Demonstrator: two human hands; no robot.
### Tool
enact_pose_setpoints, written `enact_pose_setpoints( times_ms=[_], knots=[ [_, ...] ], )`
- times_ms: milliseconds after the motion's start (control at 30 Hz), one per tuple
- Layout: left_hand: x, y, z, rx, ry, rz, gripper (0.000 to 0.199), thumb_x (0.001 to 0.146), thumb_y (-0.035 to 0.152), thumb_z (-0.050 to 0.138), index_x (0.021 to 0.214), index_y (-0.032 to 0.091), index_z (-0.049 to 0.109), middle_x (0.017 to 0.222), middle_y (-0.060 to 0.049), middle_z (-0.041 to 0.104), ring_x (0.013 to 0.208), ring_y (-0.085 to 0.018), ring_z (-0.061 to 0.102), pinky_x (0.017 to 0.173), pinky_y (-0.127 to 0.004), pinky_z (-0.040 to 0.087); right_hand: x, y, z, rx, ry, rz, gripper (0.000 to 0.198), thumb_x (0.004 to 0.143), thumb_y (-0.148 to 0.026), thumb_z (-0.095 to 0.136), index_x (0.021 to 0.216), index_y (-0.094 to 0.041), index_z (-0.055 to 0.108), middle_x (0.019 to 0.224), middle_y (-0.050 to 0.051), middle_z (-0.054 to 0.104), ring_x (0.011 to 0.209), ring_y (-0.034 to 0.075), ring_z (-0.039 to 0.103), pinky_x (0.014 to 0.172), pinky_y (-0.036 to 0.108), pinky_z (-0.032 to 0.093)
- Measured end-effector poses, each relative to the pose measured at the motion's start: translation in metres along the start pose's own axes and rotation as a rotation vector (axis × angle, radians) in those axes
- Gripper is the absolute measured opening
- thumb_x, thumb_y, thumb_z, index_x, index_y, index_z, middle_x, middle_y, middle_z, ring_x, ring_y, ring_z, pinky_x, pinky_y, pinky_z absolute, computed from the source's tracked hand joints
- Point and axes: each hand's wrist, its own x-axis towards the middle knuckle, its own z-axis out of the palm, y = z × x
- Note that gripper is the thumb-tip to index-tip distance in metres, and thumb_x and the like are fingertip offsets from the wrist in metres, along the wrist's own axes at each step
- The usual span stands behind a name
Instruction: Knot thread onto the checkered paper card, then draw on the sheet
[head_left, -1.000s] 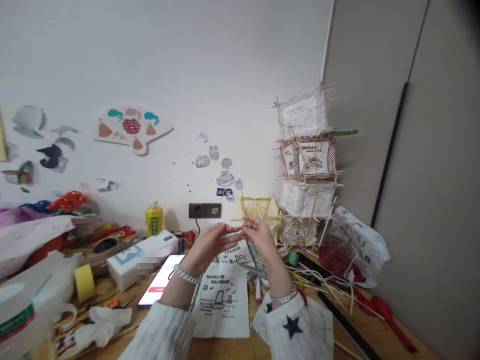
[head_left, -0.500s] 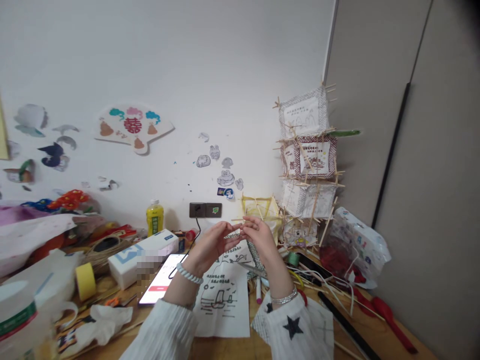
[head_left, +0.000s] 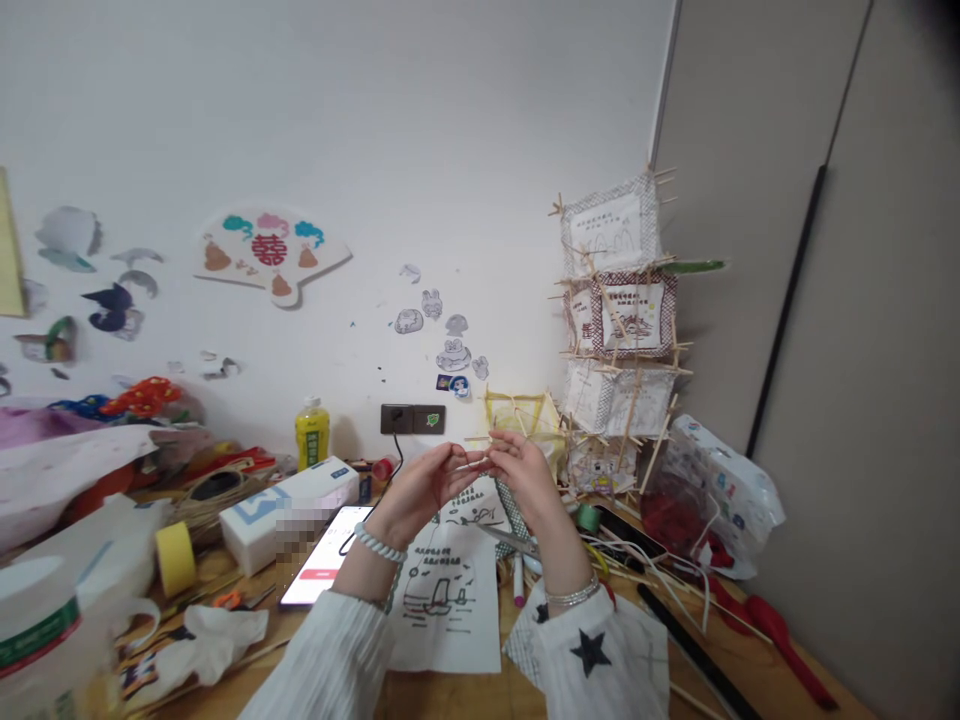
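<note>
Above the table, my left hand (head_left: 424, 490) and my right hand (head_left: 523, 474) meet at the fingertips, both pinched closed. A thin reddish line seems to run between them, too fine to make out. Below the hands lies a white paper sheet (head_left: 450, 636) with a black drawing of boats and handwriting. Scissors (head_left: 510, 541) lie partly over its right side, near my right wrist. Just behind my fingers stands a small yellow frame of sticks (head_left: 517, 408); a light stick end shows beside my right fingertips, and I cannot tell whether it belongs to that frame.
A tiered lantern of sticks and paper (head_left: 634, 315) stands at the back right. On the left are a phone (head_left: 319, 570), a tissue box (head_left: 259, 532), yellow tape (head_left: 175, 559) and a yellow bottle (head_left: 311, 436). A marker (head_left: 518, 582) and red ribbon (head_left: 787, 645) lie to the right.
Both hands stay together in nearly the same place, with only small finger shifts. The whole view has moved slightly.
</note>
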Motion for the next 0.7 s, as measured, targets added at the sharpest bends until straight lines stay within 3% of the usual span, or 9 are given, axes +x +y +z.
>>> enact_pose_setpoints(
  times_ms=[267, 400, 533, 700],
  knots=[
    [0.001, -0.002, -0.003, -0.044, -0.072, 0.008, 0.022, 0.084, 0.021, 0.051, 0.099, 0.008, 0.06, 0.109, -0.014, 0.062, 0.102, -0.025, 0.058, 0.098, -0.037, 0.037, 0.0, -0.002, -0.002, 0.048, 0.0, 0.002, 0.032, 0.055, -0.018, 0.067, 0.085, -0.016, 0.058, 0.067, -0.002, 0.059, 0.059, 0.01, 0.056, 0.06, 0.024, 0.043],
    [0.0, -0.003, -0.002, -0.018, -0.081, 0.019, 0.03, 0.083, 0.023, 0.052, 0.111, 0.012, 0.055, 0.124, -0.014, 0.052, 0.105, -0.025, 0.056, 0.101, -0.038, 0.033, -0.001, -0.003, -0.002, 0.053, -0.007, -0.003, 0.03, 0.056, -0.018, 0.067, 0.084, -0.016, 0.058, 0.066, -0.002, 0.06, 0.059, 0.01, 0.056, 0.061, 0.024, 0.043],
    [-0.004, -0.001, 0.004, 0.043, -0.084, 0.033, 0.051, 0.081, 0.017, 0.055, 0.129, 0.022, 0.039, 0.133, -0.011, 0.044, 0.105, -0.023, 0.056, 0.103, -0.037, 0.031, -0.001, -0.002, -0.003, 0.052, -0.013, -0.009, 0.029, 0.057, -0.019, 0.066, 0.085, -0.016, 0.058, 0.066, -0.002, 0.06, 0.059, 0.01, 0.056, 0.062, 0.024, 0.043],
    [-0.008, -0.001, 0.012, 0.123, -0.046, 0.063, 0.079, 0.076, 0.009, 0.059, 0.138, 0.033, 0.017, 0.131, -0.011, 0.046, 0.101, -0.018, 0.06, 0.102, -0.038, 0.032, -0.001, -0.002, -0.004, 0.036, -0.009, -0.012, 0.029, 0.058, -0.02, 0.065, 0.085, -0.016, 0.057, 0.066, -0.002, 0.059, 0.058, 0.01, 0.055, 0.061, 0.024, 0.043]
  ],
)
